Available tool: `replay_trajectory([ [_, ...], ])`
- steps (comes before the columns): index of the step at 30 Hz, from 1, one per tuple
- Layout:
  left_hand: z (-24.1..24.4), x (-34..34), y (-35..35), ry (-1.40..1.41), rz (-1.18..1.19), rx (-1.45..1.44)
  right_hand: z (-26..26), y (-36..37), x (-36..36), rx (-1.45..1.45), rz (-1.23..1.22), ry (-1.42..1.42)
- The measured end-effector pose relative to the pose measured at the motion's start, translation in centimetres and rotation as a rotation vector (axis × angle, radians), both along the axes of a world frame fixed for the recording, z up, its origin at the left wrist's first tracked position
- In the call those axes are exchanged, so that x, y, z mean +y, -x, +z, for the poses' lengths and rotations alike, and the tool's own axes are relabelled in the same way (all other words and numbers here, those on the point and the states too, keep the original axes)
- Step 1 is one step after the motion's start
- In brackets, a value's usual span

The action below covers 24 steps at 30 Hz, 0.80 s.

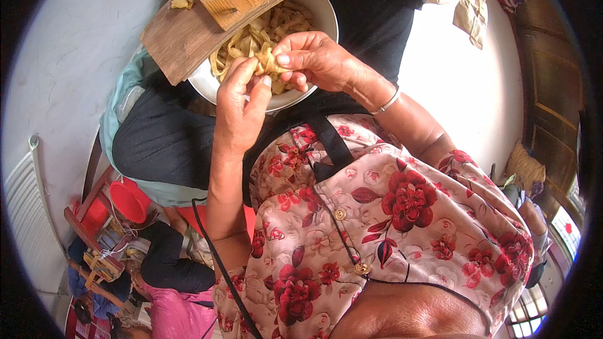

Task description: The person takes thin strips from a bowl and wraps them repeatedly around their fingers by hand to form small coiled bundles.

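Note:
My left hand (245, 103) and my right hand (322, 61) meet over a white bowl (332, 26). Between their fingertips they pinch a bunched, pale yellow strip (267, 60) of soft, pliable material. Curled yellowish strips (287, 14) of the same look fill the bowl below; what they are made of I cannot tell. A wooden board (176, 37) lies across the bowl's far left side and hides part of it. On the board sits a lighter wooden block (233, 2) with a slot, and small yellow scraps (183, 2) lie beside it.
The bowl sits between dark-trousered legs (165, 127). At lower left are a red plastic basin (128, 201), a wooden frame (85, 226) and another person in a pink top (181, 310). Crumpled brown paper (471, 14) lies at upper right. A black cord (214, 245) runs past my left arm.

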<state>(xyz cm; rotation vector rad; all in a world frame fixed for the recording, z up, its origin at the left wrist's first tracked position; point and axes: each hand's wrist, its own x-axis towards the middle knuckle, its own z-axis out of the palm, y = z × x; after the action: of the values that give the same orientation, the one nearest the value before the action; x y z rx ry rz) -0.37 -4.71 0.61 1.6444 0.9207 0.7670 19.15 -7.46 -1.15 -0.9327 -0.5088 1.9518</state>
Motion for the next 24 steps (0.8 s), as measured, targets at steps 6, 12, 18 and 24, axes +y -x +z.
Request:
replay_trajectory([
  [6, -0.5, 0.9, 1.7, 0.523, -0.145, -0.214, 0.0, 0.3, -0.1, -0.072, 0.041, -0.171],
  [12, -1.0, 0.0, 1.9, 0.848, -0.116, -0.624, 1.4, -1.3, -0.1, -0.108, 0.144, -0.195],
  [18, 0.5, -2.1, 1.8, 0.927, -0.088, -0.765, 1.9, -3.9, -0.7, -0.24, 0.127, -0.27],
  [24, -0.8, -1.0, 1.2, 0.652, -0.018, -0.335, 1.4, -4.0, -0.4, -0.516, 0.115, -0.324],
])
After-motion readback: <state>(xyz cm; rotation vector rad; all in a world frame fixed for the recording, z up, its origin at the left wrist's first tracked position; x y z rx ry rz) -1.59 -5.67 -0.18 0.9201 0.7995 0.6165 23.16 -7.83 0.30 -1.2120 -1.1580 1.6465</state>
